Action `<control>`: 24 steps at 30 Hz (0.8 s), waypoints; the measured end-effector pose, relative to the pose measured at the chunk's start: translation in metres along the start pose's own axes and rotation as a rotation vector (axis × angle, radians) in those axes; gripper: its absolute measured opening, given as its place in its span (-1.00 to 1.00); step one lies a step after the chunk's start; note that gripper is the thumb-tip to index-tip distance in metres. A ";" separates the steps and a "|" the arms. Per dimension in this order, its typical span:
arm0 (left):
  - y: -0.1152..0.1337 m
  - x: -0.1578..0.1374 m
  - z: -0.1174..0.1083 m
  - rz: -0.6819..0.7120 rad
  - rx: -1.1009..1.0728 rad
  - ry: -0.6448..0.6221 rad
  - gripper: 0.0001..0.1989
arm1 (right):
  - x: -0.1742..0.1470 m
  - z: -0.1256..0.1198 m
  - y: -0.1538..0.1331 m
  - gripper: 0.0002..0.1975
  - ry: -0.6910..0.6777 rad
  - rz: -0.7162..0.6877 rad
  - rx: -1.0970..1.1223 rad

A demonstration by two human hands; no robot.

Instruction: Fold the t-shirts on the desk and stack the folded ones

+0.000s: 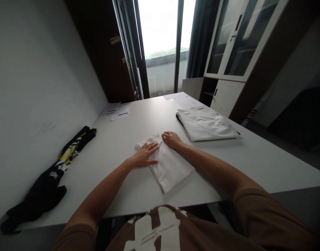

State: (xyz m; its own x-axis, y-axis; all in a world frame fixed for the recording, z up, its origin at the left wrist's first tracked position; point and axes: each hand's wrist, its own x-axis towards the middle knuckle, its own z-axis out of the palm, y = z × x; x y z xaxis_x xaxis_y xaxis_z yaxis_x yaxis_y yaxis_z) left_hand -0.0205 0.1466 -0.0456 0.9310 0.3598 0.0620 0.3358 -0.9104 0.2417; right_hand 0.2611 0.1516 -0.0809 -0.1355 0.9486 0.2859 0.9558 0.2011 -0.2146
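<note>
head view: folded white cloth (173,169) apparently being smoothed flat.
cloth lies on the table (110,139), near its front edge; left hand (144,156) is spread over it, gripping nothing; right hand (172,140) rests at the far corner, pinch cannot be told. next move likely calls for even, light pressure.

The single head view looks from just above the near edge of the table (149,115), facing forward and down along it, and spans from the shirt (204,232) at that edge, past the left hand (144,155) and right hand (172,140), to the window (160,31) beyond the table's far end.
</note>
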 end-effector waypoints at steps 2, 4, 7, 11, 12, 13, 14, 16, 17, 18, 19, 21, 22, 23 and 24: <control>-0.002 0.000 -0.001 0.011 0.002 0.005 -0.15 | 0.000 0.000 0.000 -0.65 -0.001 -0.001 -0.004; -0.004 0.000 -0.001 0.016 0.009 0.012 -0.14 | 0.000 0.000 -0.001 -0.66 0.006 -0.004 -0.008; -0.009 0.002 0.000 0.010 0.024 0.018 -0.13 | 0.000 0.000 -0.002 -0.66 0.012 -0.006 -0.008; -0.021 0.001 0.000 -0.040 0.044 0.040 -0.14 | 0.000 0.000 -0.002 -0.65 0.011 0.001 -0.005; -0.026 0.000 0.001 -0.060 0.050 0.057 -0.16 | 0.001 0.000 -0.001 -0.64 0.010 0.000 -0.005; -0.031 0.000 0.002 -0.084 0.056 0.081 -0.18 | 0.001 0.000 -0.001 -0.64 0.009 0.001 -0.005; -0.036 -0.001 0.003 -0.111 0.061 0.110 -0.21 | 0.001 0.001 -0.001 -0.64 0.007 0.003 -0.004; -0.046 -0.002 0.007 -0.165 0.059 0.165 -0.29 | 0.001 0.001 0.000 -0.65 0.003 0.007 -0.002; -0.050 -0.002 0.008 -0.186 0.050 0.188 -0.33 | 0.001 0.002 0.001 -0.65 0.001 0.010 -0.001; -0.053 -0.002 0.010 -0.200 0.036 0.208 -0.37 | 0.001 0.002 0.001 -0.65 0.001 0.012 0.000; -0.056 -0.002 0.012 -0.206 0.020 0.227 -0.41 | 0.001 0.002 0.001 -0.65 0.003 0.013 0.000; -0.057 -0.002 0.014 -0.206 -0.006 0.265 -0.47 | 0.001 0.003 0.002 -0.64 0.006 0.013 0.003; -0.057 -0.002 0.015 -0.202 -0.014 0.281 -0.49 | 0.001 0.003 0.002 -0.64 0.006 0.013 0.005; -0.056 -0.002 0.015 -0.198 -0.018 0.293 -0.50 | 0.001 0.003 0.002 -0.64 0.005 0.015 0.005; -0.055 -0.002 0.015 -0.196 -0.018 0.301 -0.51 | 0.001 0.003 0.002 -0.63 0.003 0.016 0.003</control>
State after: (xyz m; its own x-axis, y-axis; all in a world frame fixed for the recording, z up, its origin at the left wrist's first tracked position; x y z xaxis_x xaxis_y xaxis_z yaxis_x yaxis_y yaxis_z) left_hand -0.0386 0.1925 -0.0739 0.7641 0.5740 0.2945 0.4990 -0.8152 0.2942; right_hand 0.2627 0.1533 -0.0838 -0.1199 0.9510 0.2851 0.9570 0.1871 -0.2216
